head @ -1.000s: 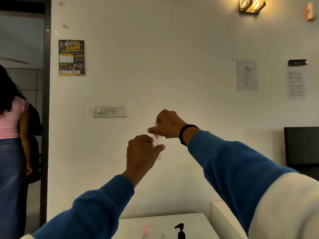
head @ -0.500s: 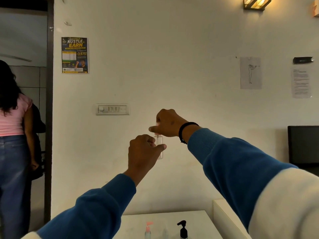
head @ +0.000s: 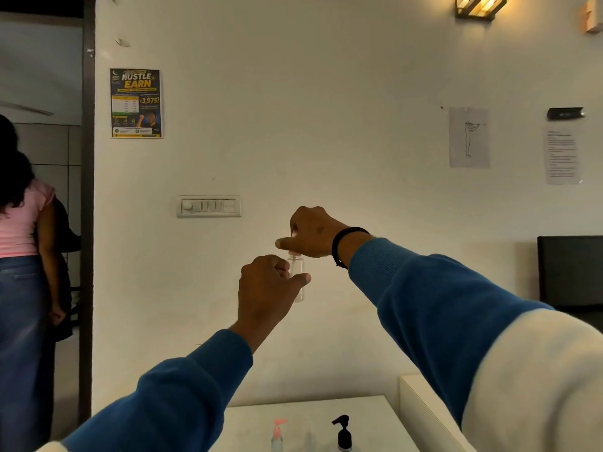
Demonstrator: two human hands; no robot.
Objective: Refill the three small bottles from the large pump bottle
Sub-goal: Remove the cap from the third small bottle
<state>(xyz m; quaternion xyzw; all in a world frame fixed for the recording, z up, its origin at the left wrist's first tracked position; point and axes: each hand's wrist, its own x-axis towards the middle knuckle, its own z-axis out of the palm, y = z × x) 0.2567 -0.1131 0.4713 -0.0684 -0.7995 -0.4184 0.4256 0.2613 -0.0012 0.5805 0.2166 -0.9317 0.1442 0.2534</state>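
Observation:
I hold a small clear bottle [head: 298, 275] up in front of the wall at arm's length. My left hand [head: 267, 288] grips its body from the left. My right hand [head: 310, 233] sits on top, fingers curled round its pink cap. Far below, on the white table [head: 251, 422], a small bottle with a pink pump [head: 278, 435], a faint clear bottle [head: 308, 440] and a black pump top [head: 343, 432] peek in at the frame's bottom edge.
A second white surface [head: 421, 402] adjoins the table on the right. A dark screen or chair back [head: 571, 272] stands at the right. A person [head: 23, 256] stands in the doorway at the left. A switch plate [head: 208, 206] and posters hang on the wall.
The hands and bottle stay almost still; the view shifts slightly, and the bottles on the table show a little more at the bottom edge.

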